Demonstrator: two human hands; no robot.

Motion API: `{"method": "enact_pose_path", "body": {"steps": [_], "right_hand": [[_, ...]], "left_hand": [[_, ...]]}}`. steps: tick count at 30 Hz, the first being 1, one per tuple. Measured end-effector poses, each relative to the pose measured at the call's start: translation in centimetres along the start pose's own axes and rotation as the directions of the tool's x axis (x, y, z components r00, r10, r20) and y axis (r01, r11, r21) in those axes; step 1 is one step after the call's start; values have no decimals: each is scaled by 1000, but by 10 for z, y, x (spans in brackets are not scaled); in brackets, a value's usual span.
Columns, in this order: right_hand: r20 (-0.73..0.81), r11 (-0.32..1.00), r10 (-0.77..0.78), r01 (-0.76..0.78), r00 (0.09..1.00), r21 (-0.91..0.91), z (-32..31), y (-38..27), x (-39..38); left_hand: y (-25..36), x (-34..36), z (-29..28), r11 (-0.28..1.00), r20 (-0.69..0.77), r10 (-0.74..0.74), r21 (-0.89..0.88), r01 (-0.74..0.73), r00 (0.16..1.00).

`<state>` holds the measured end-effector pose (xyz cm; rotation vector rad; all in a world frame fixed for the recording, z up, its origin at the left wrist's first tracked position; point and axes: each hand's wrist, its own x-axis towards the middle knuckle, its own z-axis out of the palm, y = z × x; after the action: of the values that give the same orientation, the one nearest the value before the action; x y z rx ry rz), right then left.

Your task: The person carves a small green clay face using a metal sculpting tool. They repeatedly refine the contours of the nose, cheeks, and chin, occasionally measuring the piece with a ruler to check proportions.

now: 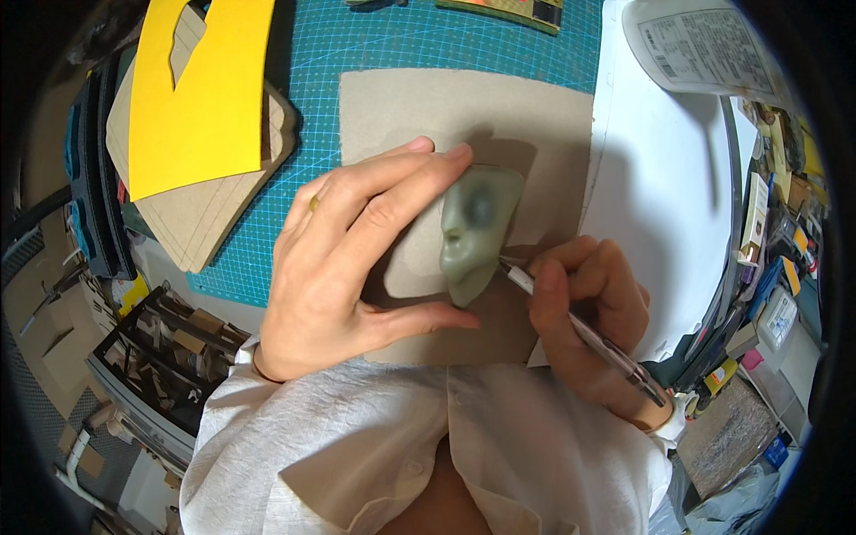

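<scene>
The green moulded piece (481, 227) is held between thumb and fingers of the left hand (334, 259); beside its right edge, a pen (608, 351) is gripped by the right hand (596, 299).

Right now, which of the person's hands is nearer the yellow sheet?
Left. In the picture, the left hand lies below and right of the yellow sheet; the right hand, holding a pen, is farther off, beyond the green piece.
</scene>
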<state>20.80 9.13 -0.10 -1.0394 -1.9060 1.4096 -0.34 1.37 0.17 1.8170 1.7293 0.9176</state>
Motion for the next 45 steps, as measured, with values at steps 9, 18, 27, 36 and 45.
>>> {"method": "enact_pose_path", "body": {"steps": [9,18,27,36,45], "right_hand": [[-23,999,-9,10,1000,33,1,3,1],[153,998,36,-42,988,35,-13,0,0],[12,999,20,-21,1000,39,-1,1,1],[113,975,89,-110,990,195,-16,-2,4],[87,965,48,-68,995,254,-17,8,-1]], "left_hand": [[1,0,0,1000,14,-13,13,13,1000],[-2,-4,2,999,1,-25,-25,25,1000],[-5,-1,0,999,15,32,22,-32,999],[2,-2,3,995,-26,-80,-55,79,996],[1,-3,6,996,-61,-59,-64,55,996]]}}
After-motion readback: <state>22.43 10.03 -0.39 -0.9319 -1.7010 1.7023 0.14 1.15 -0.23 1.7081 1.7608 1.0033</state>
